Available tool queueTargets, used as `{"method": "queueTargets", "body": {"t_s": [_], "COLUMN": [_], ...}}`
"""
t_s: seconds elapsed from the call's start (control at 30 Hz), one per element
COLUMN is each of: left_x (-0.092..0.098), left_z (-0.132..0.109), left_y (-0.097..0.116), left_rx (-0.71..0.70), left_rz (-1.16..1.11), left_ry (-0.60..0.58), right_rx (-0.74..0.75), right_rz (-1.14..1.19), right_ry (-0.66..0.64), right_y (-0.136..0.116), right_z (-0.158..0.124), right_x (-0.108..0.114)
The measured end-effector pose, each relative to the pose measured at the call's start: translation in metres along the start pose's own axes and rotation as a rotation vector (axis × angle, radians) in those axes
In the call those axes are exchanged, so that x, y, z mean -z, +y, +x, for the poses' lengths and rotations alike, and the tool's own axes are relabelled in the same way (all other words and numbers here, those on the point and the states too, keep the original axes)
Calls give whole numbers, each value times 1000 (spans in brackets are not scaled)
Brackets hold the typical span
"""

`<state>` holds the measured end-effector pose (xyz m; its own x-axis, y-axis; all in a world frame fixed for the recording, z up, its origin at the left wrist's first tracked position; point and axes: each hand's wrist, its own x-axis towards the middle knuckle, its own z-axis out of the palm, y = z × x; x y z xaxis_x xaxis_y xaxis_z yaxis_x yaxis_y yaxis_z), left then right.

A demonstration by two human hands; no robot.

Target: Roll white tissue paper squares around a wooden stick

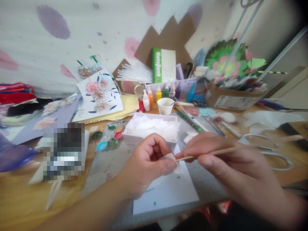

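My left hand [150, 163] pinches a small, thin white piece [178, 169], perhaps paper or tissue, between thumb and forefinger. In my right hand [226, 163] is a thin wooden stick [222, 150], gripped between thumb and fingers. The stick's near tip meets the white piece beside my left thumb; its far end blurs off to the right. Beneath both hands lies a white sheet [166, 195] with a few green marks, on a grey cutting mat [101, 166]. Just behind my left hand stands a white box [134, 139] filled with loose white pieces [154, 125].
Behind the box are a paper cup [165, 106] and several paint bottles [158, 93]. A paint palette [112, 142] lies left of it. Scissors [285, 162] rest at the right, near a cardboard box [237, 99]. A notebook [166, 65] leans at the back.
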<state>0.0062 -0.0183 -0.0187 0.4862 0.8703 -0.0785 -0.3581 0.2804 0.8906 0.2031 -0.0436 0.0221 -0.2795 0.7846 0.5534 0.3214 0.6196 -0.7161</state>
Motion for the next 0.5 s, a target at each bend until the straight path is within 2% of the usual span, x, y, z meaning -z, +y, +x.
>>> {"method": "queueTargets", "body": {"t_s": [0.3,0.5], "left_x": [0,0], "left_z": [-1,0], "left_y": [0,0], "left_rx": [9,3], "left_rz": [40,39], "left_ry": [30,8], "right_rx": [4,3], "right_rz": [1,5], "right_ry": [-21,-48], "right_y": [3,0], "right_z": [-5,-3], "right_x": [3,2]}}
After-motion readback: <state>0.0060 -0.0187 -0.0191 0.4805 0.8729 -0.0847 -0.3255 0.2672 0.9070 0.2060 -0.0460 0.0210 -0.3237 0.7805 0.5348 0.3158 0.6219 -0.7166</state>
